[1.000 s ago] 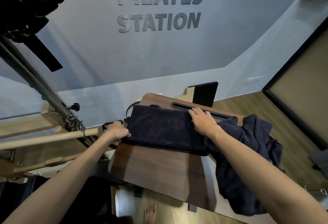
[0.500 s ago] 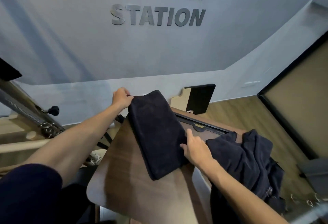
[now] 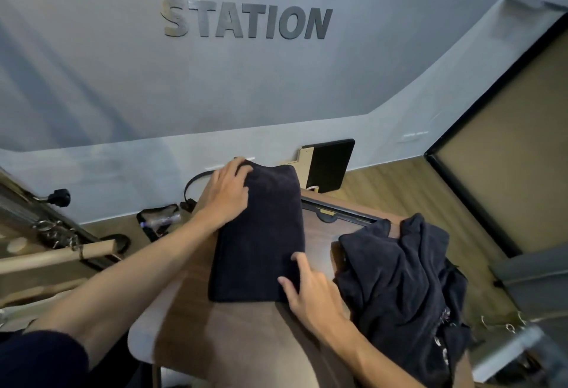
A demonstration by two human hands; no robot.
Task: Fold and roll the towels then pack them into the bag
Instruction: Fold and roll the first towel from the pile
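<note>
A dark wooden table [image 3: 246,347] fills the lower middle, its rounded near-left corner and near half left bare. A heap of unfolded dark towels [image 3: 402,283] is draped over the table's right edge. The folded towel [image 3: 261,234] is laid lengthwise at the centre, its far end reaching the table's back edge. It is pressed flat by the left hand [image 3: 227,194] at the far-left corner and the right hand [image 3: 310,289] at the near-right corner, fingers spread.
</note>
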